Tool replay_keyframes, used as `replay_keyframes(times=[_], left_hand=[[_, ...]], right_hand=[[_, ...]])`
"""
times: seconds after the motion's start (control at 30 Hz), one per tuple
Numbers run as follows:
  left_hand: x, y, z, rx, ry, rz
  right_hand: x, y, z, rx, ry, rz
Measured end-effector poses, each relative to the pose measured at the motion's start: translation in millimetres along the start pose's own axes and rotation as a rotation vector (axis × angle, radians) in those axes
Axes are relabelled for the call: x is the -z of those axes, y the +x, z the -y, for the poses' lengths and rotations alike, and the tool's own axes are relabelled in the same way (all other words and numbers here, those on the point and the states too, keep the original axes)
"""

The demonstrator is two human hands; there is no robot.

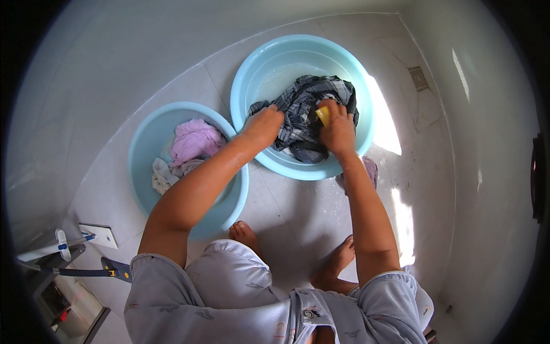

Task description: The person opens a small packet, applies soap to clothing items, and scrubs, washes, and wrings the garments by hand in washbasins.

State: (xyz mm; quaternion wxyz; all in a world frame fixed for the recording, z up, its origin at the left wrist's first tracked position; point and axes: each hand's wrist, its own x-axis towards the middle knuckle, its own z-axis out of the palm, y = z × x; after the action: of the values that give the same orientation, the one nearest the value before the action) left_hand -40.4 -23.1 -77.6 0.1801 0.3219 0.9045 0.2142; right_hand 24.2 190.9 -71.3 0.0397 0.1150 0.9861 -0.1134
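Observation:
A dark plaid garment [296, 116] lies bunched and wet in a light blue plastic basin [300, 172], with some cloudy water showing behind it. Its left part is gripped by my left hand [264, 124], whose fingers are curled. My right hand [337, 129] rests over the garment's right side and holds a yellow bar [323, 115], probably laundry soap, against the cloth. Part of the bar is hidden under my fingers.
Overlapping the left side is a second blue basin [139, 180] with a pink cloth [195, 139] and a whitish cloth [163, 176]. A dark purple cloth [370, 172] lies on the tiled floor. Two mop heads, one white [99, 235], stand at lower left. A floor drain [418, 78] sits at upper right.

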Motion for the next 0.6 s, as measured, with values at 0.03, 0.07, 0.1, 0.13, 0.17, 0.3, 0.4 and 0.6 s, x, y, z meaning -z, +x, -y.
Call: replay_keyframes(times=[0.03,0.07,0.1,0.13,0.17,0.3,0.4,0.6], left_hand=[[2,0,-3,0.008,-0.015,0.032],[4,-1,-5,0.002,-0.016,0.03],[9,1,-13,-0.016,-0.059,0.062],[15,-6,-10,0.001,-0.092,0.086],[21,-14,-7,0.017,-0.088,0.084],[28,-19,-10,-0.033,-0.191,0.022],[34,-19,1,-0.019,-0.34,-0.011],[110,-10,39,0.1,-0.968,-0.248]], right_hand=[[2,0,-17,0.052,0.352,-0.045],[2,0,-34,0.106,0.704,-0.09],[-3,-2,-52,-0.044,0.963,-0.108],[14,-2,-44,-0.159,1.224,-0.076],[31,-2,-38,-0.283,1.48,-0.039],[51,-10,-68,-0.367,2.125,-0.148],[68,-13,-82,-0.296,2.384,0.051],[85,-25,4,-0.309,2.221,0.374]])
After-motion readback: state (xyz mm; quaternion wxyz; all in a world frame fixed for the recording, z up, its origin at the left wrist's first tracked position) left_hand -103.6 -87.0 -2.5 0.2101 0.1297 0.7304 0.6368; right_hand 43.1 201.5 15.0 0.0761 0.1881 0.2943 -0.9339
